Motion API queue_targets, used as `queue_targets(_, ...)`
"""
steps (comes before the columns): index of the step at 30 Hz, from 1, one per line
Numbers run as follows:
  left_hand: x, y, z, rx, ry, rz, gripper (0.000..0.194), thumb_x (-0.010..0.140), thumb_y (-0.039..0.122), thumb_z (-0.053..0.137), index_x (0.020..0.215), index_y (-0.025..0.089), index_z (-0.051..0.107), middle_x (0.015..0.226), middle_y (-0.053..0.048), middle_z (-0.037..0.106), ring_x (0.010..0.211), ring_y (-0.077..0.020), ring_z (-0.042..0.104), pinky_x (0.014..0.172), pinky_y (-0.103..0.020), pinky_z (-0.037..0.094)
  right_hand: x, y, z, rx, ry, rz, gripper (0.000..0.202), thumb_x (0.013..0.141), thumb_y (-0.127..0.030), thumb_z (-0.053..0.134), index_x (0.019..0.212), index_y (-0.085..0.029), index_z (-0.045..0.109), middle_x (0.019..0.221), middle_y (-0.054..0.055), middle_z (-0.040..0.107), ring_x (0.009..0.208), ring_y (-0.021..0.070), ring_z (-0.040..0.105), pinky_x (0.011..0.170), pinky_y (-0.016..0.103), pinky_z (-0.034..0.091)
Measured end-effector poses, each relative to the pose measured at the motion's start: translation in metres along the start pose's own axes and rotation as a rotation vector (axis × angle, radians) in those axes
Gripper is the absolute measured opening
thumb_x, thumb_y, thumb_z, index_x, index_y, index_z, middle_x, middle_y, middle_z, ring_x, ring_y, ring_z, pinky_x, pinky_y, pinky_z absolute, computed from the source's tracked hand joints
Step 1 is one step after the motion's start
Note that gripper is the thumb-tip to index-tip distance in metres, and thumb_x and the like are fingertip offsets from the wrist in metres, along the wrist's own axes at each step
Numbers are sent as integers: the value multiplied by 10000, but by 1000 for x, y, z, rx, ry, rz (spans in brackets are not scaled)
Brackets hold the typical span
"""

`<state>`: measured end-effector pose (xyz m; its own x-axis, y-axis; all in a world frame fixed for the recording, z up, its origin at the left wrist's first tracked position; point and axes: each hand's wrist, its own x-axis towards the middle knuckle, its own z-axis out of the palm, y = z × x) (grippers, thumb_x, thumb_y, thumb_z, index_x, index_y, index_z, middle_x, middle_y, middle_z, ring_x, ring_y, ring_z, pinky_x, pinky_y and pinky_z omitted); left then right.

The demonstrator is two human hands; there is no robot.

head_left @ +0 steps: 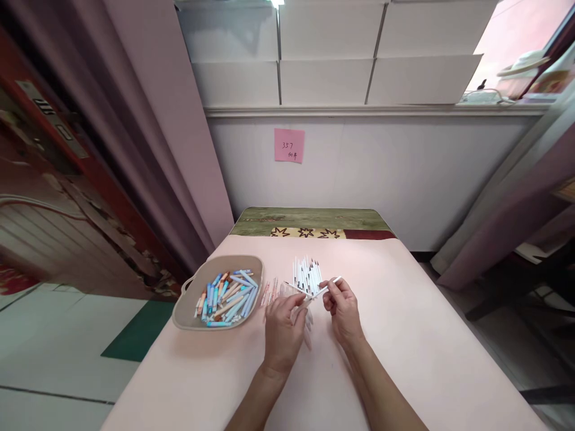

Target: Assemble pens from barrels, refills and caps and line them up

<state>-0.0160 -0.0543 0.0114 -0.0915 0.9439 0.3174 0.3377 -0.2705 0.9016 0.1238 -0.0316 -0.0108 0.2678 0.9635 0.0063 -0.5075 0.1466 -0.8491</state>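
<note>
My right hand (345,308) pinches a slim white stick (327,289), like a pen refill, slanting down to the left. My left hand (283,329) is closed, with a translucent plastic piece (302,305) between thumb and forefinger; its exact kind is unclear. Another thin stick with a dark end (294,288) crosses near the left fingertips. Just beyond both hands lies a bundle of white refills with dark tips (308,272). Pink-marked clear pieces (271,290) lie left of the bundle. More clear plastic pieces (308,338) are partly hidden under my left hand.
To the left stands a beige basket (186,311) holding many blue, orange and tan pens. A pink cover (404,359) lies over the table, with a green wood-pattern strip (314,215) at its far end. A pink note (288,145) is stuck on the wall.
</note>
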Motion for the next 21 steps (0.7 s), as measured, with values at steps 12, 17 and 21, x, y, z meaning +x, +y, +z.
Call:
queue_targets(12, 1, 1, 3, -571, -69, -489, 242, 636, 307, 781, 789, 160, 664, 679, -28, 674, 592, -140, 569, 576, -241, 412, -6, 0, 1, -232, -172, -11, 384, 853, -493, 576, 1061, -184, 669, 870, 63, 699, 700, 145, 613, 596, 245, 482)
queue_targets(17, 2, -8, 5, -632, 91, -508, 321, 592, 313, 815, 810, 149, 646, 680, -9, 658, 615, -123, 580, 570, -217, 408, -11, 2, 6, -273, -312, 52, 285, 751, -437, 717, 881, -185, 693, 843, 48, 711, 794, 182, 662, 749, 311, 534)
queue_targets(21, 1, -16, 8, -628, 158, -453, 284, 585, 289, 816, 767, 149, 647, 720, 2, 634, 700, -131, 587, 691, -246, 458, -13, 11, 7, -312, -377, 61, 334, 676, -353, 795, 946, -188, 686, 850, 36, 709, 780, 183, 667, 750, 329, 551)
